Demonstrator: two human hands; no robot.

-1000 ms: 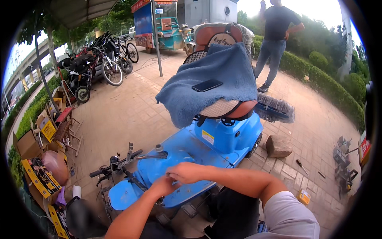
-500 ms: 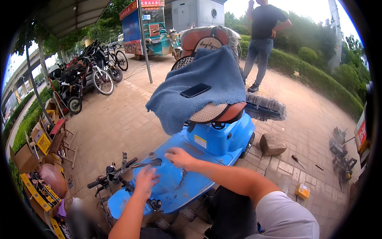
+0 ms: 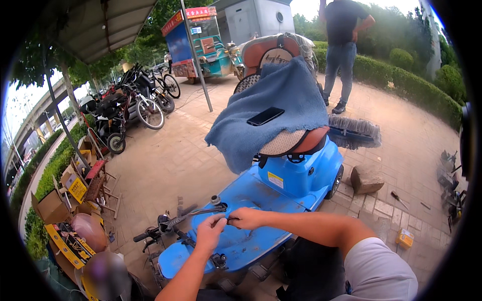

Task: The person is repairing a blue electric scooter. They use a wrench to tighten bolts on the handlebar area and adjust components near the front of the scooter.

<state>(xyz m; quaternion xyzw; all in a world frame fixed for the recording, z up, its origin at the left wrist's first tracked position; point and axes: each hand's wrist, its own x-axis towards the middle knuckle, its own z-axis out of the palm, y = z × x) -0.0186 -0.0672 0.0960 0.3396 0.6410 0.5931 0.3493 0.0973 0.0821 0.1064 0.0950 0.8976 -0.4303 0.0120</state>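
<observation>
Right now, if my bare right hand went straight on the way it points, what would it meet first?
Probably your bare left hand, just left of your right hand, though depth there is unclear.

Flat, soft daylight from a sky (image 3: 396, 6) burned out to white washes over the pavement (image 3: 150, 155), leaving only faint shadows, while the underside of the canopy (image 3: 110, 27) stays dim. The blue scooter (image 3: 301, 170), left hand (image 3: 210, 233) and right hand (image 3: 244, 218) look fairly crisp, though the small dark thing at the fingertips is too tiny to make out, and a rounded shape (image 3: 105, 276) by the pavement's near left corner is smeared. Toward the rim, the hedge (image 3: 391, 75) bows and everything sinks into black.
</observation>
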